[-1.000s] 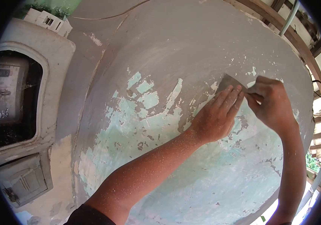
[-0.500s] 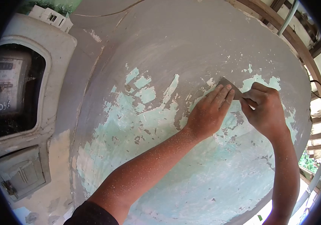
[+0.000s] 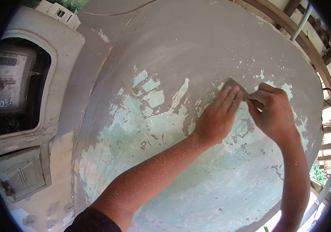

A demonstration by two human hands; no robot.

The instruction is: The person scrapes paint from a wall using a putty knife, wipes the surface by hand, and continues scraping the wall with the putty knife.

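A scraper with a flat dark metal blade rests against the wall, tilted up to the left. My right hand is closed around its handle end, which the fingers mostly hide. My left hand lies with fingers stretched out and close together, their tips pressing on the blade; its thumb is hidden. Around both hands the wall shows a grey coat above and exposed pale green paint below, with ragged edges between them. Pale specks dot the left forearm.
An electric meter in a grey box sits on the left, above a small latched cover. A thin cable crosses the top. Wooden beams and a pipe line the right edge.
The view has shifted a little, so the meter box and wall marks sit slightly further right. Both hands stay on the scraper, and less green paint shows just beside the blade and right hand.
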